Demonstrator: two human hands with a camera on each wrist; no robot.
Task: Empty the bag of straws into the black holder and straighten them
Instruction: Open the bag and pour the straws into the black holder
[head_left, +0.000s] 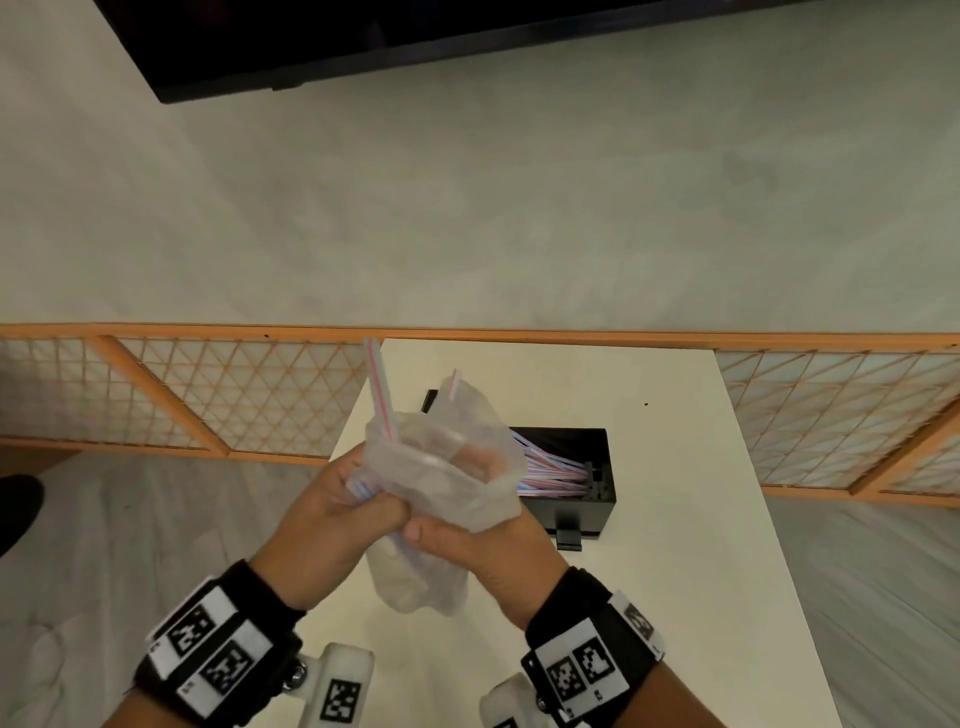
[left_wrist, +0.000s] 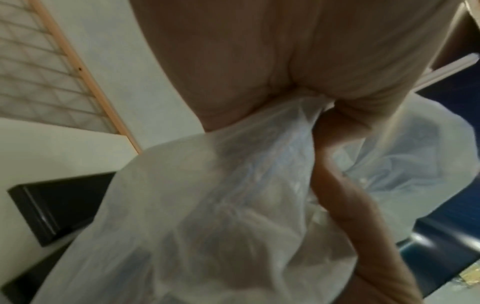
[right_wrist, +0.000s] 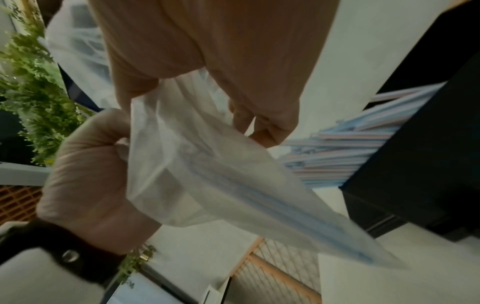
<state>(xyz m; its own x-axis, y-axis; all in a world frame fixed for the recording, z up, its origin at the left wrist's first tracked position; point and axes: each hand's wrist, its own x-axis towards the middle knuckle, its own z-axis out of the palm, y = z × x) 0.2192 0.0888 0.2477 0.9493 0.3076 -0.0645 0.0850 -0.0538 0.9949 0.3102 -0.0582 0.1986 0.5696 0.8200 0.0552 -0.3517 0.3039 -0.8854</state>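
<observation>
A clear plastic bag (head_left: 441, 478) is bunched between both hands above the near part of the white table (head_left: 675, 467). My left hand (head_left: 343, 499) grips the bag's left side, where a few straws show through the plastic. My right hand (head_left: 467, 540) grips its lower right part. One striped straw (head_left: 379, 384) sticks up out of the bag. Behind the bag lies the black holder (head_left: 587, 499) with a heap of pink and blue straws (head_left: 550, 467) lying crosswise in it. In the right wrist view the bag (right_wrist: 207, 174) hangs beside the holder (right_wrist: 415, 164).
A wooden lattice screen (head_left: 208, 395) runs behind the table on both sides. A dark panel (head_left: 363, 36) hangs on the wall above. The holder's black lid (head_left: 431, 400) lies behind the bag. Green plants (right_wrist: 33, 92) appear in the right wrist view.
</observation>
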